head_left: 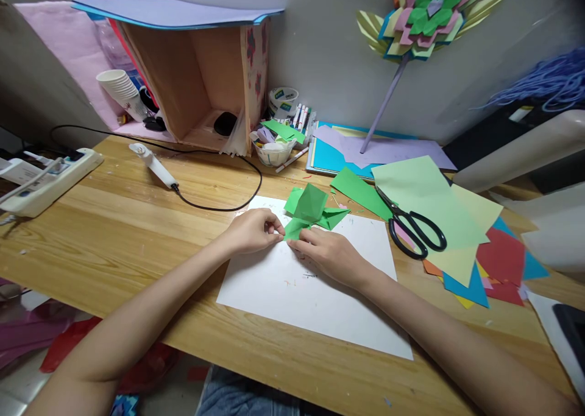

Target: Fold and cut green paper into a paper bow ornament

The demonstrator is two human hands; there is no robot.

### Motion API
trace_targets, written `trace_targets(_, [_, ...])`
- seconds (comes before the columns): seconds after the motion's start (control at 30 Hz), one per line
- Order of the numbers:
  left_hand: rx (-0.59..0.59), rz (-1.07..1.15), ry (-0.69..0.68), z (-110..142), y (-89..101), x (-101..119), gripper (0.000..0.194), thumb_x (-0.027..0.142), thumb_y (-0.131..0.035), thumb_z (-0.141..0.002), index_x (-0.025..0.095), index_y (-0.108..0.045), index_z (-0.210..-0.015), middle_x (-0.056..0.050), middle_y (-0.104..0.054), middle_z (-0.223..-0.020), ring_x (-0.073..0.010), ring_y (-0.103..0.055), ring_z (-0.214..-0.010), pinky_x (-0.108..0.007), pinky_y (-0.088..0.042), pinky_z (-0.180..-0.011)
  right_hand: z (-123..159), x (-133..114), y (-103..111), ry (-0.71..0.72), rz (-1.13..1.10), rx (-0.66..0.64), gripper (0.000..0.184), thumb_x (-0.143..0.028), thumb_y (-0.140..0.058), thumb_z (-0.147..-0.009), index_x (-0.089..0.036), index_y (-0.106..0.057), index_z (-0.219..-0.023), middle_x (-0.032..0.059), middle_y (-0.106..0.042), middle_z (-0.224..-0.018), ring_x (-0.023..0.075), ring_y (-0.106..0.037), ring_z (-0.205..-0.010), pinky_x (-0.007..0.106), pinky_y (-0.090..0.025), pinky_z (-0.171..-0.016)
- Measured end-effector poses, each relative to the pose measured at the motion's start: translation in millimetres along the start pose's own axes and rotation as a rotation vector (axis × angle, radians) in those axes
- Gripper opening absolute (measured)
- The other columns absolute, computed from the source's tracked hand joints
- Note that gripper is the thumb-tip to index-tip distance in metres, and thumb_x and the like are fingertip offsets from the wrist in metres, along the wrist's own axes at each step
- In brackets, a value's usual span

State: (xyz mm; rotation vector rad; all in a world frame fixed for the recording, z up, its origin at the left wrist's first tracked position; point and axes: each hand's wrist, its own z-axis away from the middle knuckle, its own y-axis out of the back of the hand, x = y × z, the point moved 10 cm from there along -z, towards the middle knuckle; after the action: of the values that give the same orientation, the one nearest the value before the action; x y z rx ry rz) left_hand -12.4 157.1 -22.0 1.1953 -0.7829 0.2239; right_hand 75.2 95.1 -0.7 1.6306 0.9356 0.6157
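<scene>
A folded green paper piece (311, 204) with several flaps rests on a white sheet (292, 294). One flap stands upright at its middle and others spread to the sides. My left hand (256, 230) pinches the near left corner of the green paper between thumb and fingers. Close beside it, my right hand (326, 253) presses on the near edge of the same paper, its fingers curled in. The fingertips partly hide that corner.
Black-handled scissors (418, 230) lie on pale green paper (411, 178) at the right, above coloured scraps (500, 257). A white glue gun (153, 165) with a black cord lies left. Behind stand an open box (183, 69), a scrap bowl (274, 154) and a paper flower (423, 20).
</scene>
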Motion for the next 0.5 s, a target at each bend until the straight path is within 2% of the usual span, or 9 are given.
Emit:
trace_targets(0.2, [-0.002,-0.003,0.011,-0.8,-0.7,-1.9,0.017,0.031,-0.058,-0.066,0.021,-0.070,-0.074,0.000,-0.062,-0.069,-0.0125,-0.051,-0.060,-0.022,-0.034,-0.053,4.5,10.8,7.0,-0.035,-0.030,0.021,0.027,-0.015,-0.037,-0.089,-0.016,-0.060,-0.076,0.0023,-0.051,-0.068,0.0117,-0.039,-0.059,0.025,-0.022,-0.049])
trace_targets(0.37, [-0.012,0.011,0.022,-0.5,-1.8,-2.2,0.018,0.030,-0.058,-0.066,0.020,-0.070,-0.075,-0.001,-0.061,-0.069,-0.0123,-0.051,-0.059,-0.022,-0.035,-0.053,10.7,15.4,9.1,0.033,-0.009,0.055,0.026,-0.013,-0.037,-0.087,-0.016,-0.056,-0.069,0.0011,-0.048,-0.065,0.0115,-0.037,-0.057,0.025,-0.022,-0.049])
trace_targets(0.5, [-0.020,0.009,0.016,0.4,-1.9,-1.1,0.017,0.029,-0.056,-0.069,0.020,-0.069,-0.075,-0.001,-0.061,-0.070,-0.0124,-0.050,-0.060,-0.023,-0.035,-0.054,14.4,15.4,15.0,0.082,0.033,0.129,0.025,-0.013,-0.039,-0.085,-0.017,-0.052,-0.063,-0.0005,-0.045,-0.061,0.0111,-0.035,-0.054,0.025,-0.022,-0.049])
